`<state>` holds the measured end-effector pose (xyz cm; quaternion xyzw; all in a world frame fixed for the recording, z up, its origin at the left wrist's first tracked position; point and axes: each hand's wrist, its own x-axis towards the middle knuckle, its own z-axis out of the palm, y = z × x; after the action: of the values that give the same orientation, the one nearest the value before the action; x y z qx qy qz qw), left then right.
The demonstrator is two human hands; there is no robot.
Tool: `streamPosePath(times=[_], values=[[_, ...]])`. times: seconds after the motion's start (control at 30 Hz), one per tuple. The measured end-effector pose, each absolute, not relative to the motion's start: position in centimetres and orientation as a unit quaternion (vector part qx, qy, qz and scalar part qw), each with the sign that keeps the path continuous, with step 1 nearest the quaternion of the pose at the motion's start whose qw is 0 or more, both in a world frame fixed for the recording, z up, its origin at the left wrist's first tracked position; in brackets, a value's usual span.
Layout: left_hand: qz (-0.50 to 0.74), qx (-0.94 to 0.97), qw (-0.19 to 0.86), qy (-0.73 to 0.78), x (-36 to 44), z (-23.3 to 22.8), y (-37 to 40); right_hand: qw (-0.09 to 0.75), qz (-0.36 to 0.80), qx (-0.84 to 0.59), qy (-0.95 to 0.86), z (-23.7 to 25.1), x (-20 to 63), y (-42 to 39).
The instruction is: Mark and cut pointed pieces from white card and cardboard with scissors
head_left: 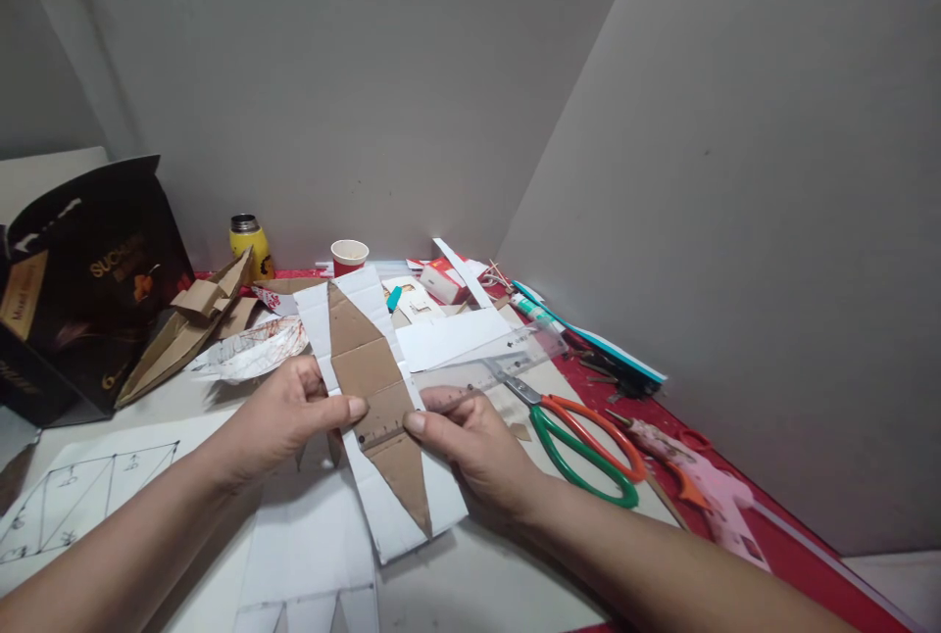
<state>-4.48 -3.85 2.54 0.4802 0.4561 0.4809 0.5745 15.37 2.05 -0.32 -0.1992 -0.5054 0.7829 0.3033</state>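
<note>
Faced plain grey walls (pixel 353 74) beyond a red-covered tabletop (pixel 798 574). Had a flat cream board (pixel 470 584) lying ahead and a big black box with gold lettering (pixel 88 290) standing far left. Held a long white cardboard strip with a pointed brown band (pixel 364 368) tilted over the board, grasping its left edge in the fingers of the left hand (pixel 309 413) and its right edge in those of the right hand (pixel 477 442). Pinned a clear plastic ruler (pixel 515 357) across the strip under the right thumb. Saw scissors with 1 orange and 1 green handle (pixel 545 404) just beside the right hand, partly behind the ruler. Noted, near the back wall, a yellow bottle (pixel 257 256) and a smaller red-and-white paper cup (pixel 348 261).
</note>
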Motion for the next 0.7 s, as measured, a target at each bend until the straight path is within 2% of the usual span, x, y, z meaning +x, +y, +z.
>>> streamPosePath(times=[0.7], values=[[0.567,0.349,0.599,0.445,-3.9,3.01,-3.88,0.3,0.763,-0.219,-0.53,0.03,15.59,2.22]])
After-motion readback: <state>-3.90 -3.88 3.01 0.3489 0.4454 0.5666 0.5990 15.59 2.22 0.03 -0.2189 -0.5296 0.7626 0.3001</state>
